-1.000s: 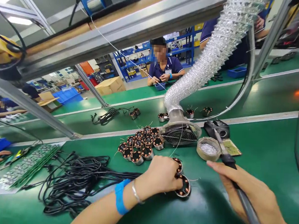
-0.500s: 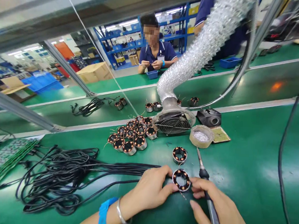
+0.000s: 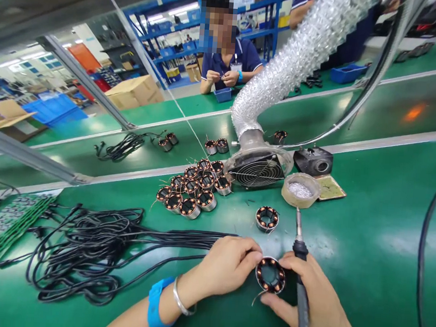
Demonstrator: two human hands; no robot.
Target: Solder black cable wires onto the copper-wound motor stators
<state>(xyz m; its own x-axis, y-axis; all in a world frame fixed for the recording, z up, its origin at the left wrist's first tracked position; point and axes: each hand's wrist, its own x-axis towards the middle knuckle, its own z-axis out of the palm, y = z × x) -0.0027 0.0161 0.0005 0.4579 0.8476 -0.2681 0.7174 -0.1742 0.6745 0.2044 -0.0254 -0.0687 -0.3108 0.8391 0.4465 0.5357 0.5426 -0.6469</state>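
A ring-shaped copper-wound coil is between my two hands over the green bench. My right hand grips it with thumb and fingers at its right and lower edge, and a soldering iron lies across that palm, its tip up at the round tub. At the coil's upper left, my left hand has thumb and index finger pressed together; what is between them, if anything, is too small to make out. Thin wires stick out at the coil's lower left. A second coil stands just beyond.
Several coils are grouped ahead, beside a fume extractor with a silver hose. Tangled black cables spread at left, near circuit boards. A black holder stands behind the tub. Across the bench sits a person.
The held coil has turned, its wires now pointing lower left. My right thumb has closed onto its lower edge, while my left thumb has moved up from its lower side to the upper left.
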